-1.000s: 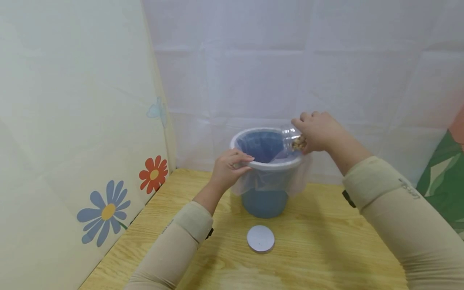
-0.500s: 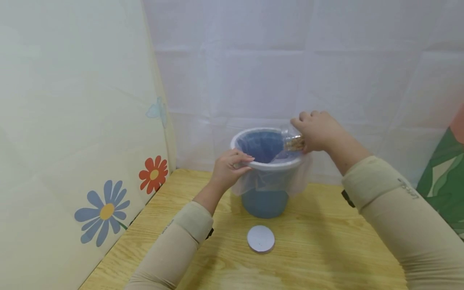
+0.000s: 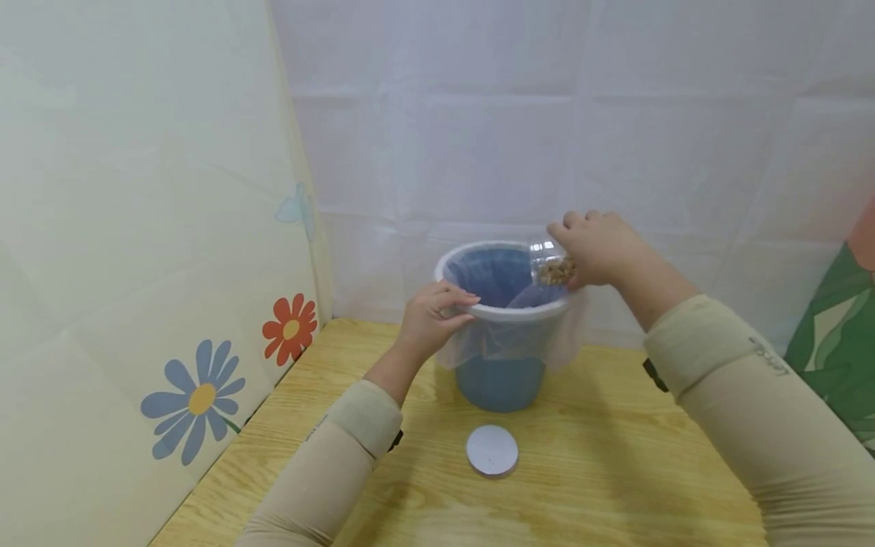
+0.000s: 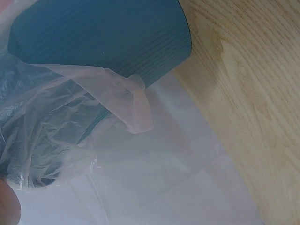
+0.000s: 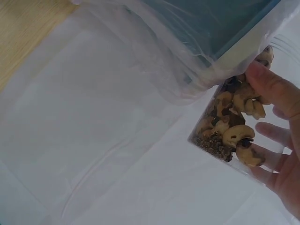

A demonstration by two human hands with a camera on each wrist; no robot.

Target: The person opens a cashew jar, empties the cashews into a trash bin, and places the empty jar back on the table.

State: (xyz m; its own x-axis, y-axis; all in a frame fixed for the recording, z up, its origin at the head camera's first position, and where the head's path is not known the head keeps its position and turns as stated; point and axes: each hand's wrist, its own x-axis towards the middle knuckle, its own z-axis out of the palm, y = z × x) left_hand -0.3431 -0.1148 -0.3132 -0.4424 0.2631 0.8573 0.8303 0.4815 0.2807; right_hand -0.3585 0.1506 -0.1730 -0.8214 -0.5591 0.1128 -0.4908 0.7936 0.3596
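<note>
In the head view my right hand [image 3: 601, 247] grips a clear jar [image 3: 545, 249], tipped on its side with its mouth over the right part of a blue bin [image 3: 499, 384]. Cashews [image 5: 238, 133] lie inside the jar, and the right wrist view shows dark bits and crumbs among them. A translucent bag [image 3: 509, 340] lines the bin and folds over its white rim [image 3: 526, 311]. At the rim's front left, my left hand [image 3: 434, 315] pinches the bag and rim between thumb and fingers. Only a fingertip [image 4: 7, 206] of that hand shows in the left wrist view.
A round white lid [image 3: 492, 450] lies flat on the wood-grain table [image 3: 588, 456] in front of the bin. White sheeting [image 3: 437, 137] hangs close behind it. On the left stands a pale wall [image 3: 150, 228] with printed flowers.
The cashews have shifted within the jar and now lie more toward its mouth. The jar has tilted slightly in my right hand. My left hand stays at the rim.
</note>
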